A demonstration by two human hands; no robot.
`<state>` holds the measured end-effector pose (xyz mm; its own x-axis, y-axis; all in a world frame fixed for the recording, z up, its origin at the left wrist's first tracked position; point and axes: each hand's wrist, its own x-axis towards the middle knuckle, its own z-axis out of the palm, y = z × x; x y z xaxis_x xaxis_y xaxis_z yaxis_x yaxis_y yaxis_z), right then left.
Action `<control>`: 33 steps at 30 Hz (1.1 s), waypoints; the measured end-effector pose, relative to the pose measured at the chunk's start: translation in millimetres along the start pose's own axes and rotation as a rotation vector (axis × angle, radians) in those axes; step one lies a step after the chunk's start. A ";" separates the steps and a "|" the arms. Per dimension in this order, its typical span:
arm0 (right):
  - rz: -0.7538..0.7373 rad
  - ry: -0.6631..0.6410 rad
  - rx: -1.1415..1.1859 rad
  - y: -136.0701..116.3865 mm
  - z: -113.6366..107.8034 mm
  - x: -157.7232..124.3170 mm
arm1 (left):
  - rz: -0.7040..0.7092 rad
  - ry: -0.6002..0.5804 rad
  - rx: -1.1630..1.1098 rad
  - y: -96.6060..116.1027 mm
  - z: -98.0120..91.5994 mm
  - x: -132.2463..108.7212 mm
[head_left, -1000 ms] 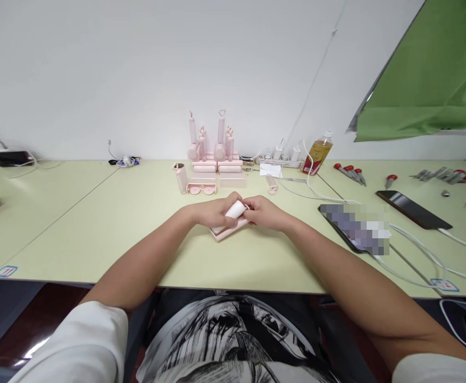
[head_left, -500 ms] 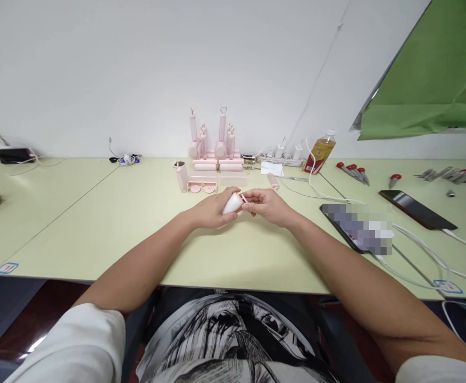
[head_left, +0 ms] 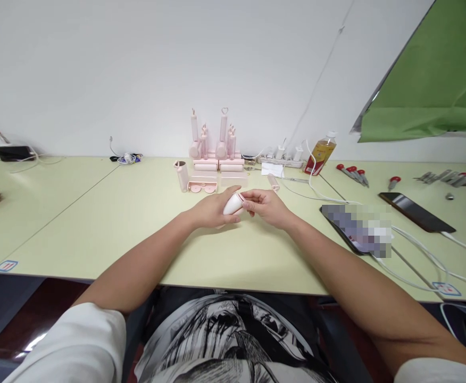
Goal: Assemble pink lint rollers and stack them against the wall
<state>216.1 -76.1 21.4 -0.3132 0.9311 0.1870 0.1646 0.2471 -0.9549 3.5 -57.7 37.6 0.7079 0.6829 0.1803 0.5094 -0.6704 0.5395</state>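
The white tube (head_left: pixel 232 204) is between the two hands, held tilted above the table (head_left: pixel 241 260). The left hand (head_left: pixel 212 209) curls around its side, with the thumb along the near side. The right hand (head_left: pixel 267 206) is at the tube's other end, the one with a pink edge. Its fingers are bent and touch that end, but I cannot tell if they pinch it.
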 end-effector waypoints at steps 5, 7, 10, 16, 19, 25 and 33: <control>0.018 0.043 -0.047 11.6 -2.8 4.2 | -0.071 0.015 -0.048 -10.0 4.1 1.8; 0.021 0.088 -0.143 18.5 -9.3 8.1 | -0.106 0.023 -0.053 -16.0 6.5 3.2; -0.013 0.316 -0.419 28.9 -30.2 15.5 | -0.155 0.056 -0.027 -22.9 8.6 4.9; 0.098 0.596 -0.791 45.8 -80.6 24.2 | -0.215 0.073 -0.026 -26.7 7.9 5.2; 0.148 0.556 -0.819 51.9 -86.2 25.2 | -0.220 0.083 -0.014 -27.5 8.4 5.1; 0.140 0.456 -0.832 55.4 -79.7 26.4 | -0.202 0.102 0.029 -29.1 8.5 5.4; 0.164 0.309 -0.758 49.1 -70.8 23.1 | -0.233 0.127 0.035 -29.4 8.0 7.0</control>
<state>283.2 -23.5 -4.9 0.0216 0.9754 0.2195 0.8053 0.1132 -0.5820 -2.6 -35.5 16.4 0.5040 0.8493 0.1573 0.6698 -0.4993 0.5497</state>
